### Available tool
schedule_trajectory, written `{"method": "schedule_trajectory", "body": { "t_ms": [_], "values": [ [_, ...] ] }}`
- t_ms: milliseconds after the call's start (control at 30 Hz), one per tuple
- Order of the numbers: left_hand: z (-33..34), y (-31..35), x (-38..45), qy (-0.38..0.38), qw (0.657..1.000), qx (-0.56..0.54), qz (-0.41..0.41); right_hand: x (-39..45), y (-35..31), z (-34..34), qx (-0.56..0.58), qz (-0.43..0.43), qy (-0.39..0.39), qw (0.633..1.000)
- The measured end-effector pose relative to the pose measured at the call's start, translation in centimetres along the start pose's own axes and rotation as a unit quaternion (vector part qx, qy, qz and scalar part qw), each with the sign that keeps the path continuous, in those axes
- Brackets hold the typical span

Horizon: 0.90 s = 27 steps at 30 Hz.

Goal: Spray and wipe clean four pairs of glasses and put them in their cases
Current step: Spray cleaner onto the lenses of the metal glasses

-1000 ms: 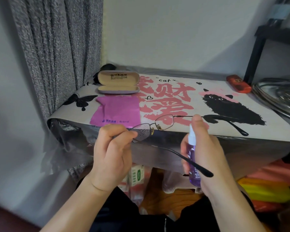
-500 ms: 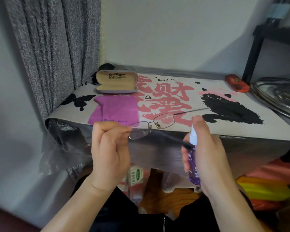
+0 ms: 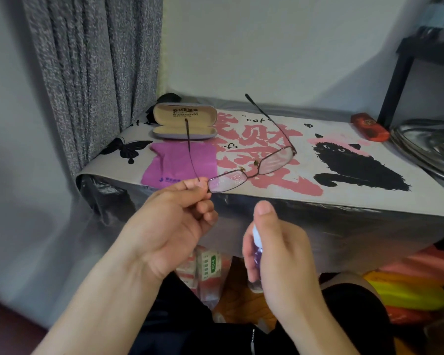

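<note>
Nearest, gripping a small purple spray bottle point(image 3: 257, 248) upright in the right hand point(image 3: 280, 252), fingers point(image 3: 246, 249) curled round its body and thumb pressing on the white nozzle, aiming up at the lenses for a spray. Just left of those fingers, pinching the glasses point(image 3: 251, 167) at the hinge of the nearer lens between thumb and forefinger of the left hand point(image 3: 169, 224), other fingers loosely curled beneath. Holding the frame by its edge, seemingly keeping skin off the glass, with both temples swinging away so the inner lens faces tilt toward the nozzle. Showing fine droplets on the nearer lens; farther lens looking clearer. Hovering above the front edge of the worktop point(image 3: 344, 198), not touching it. Beyond the pinching fingers, lying flat, a pink cleaning cloth point(image 3: 174, 165), probably waiting for wiping. Farther behind it, sitting open, a beige glasses case point(image 3: 185, 121), likely ready for this pair. Far right of the fingers, resting shut near the wall, a red case point(image 3: 369, 126).
</note>
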<state>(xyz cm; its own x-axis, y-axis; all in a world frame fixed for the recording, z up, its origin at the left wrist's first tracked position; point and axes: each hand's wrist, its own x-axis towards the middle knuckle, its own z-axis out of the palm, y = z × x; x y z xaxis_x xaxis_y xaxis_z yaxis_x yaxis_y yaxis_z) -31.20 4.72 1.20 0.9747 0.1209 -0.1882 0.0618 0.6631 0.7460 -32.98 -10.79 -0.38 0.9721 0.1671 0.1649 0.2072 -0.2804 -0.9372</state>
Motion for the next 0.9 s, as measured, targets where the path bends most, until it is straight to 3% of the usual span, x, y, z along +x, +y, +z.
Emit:
{"method": "schedule_trajectory", "body": {
  "t_ms": [433, 633, 900],
  "values": [
    [0.0, 0.0, -0.2, -0.013, 0.998, -0.019, -0.059, 0.4, 0.5, -0.3, -0.03, -0.069, 0.094, 0.993],
    [0.0, -0.2, -0.2, 0.0, 0.999, -0.011, -0.05, 1.5, 0.6, -2.2, 0.057, -0.053, 0.165, 0.983],
    [-0.2, -0.4, 0.1, 0.003, 0.999, 0.0, -0.039, 1.7, 0.5, -3.0, 0.057, -0.021, 0.15, 0.987]
  ]
}}
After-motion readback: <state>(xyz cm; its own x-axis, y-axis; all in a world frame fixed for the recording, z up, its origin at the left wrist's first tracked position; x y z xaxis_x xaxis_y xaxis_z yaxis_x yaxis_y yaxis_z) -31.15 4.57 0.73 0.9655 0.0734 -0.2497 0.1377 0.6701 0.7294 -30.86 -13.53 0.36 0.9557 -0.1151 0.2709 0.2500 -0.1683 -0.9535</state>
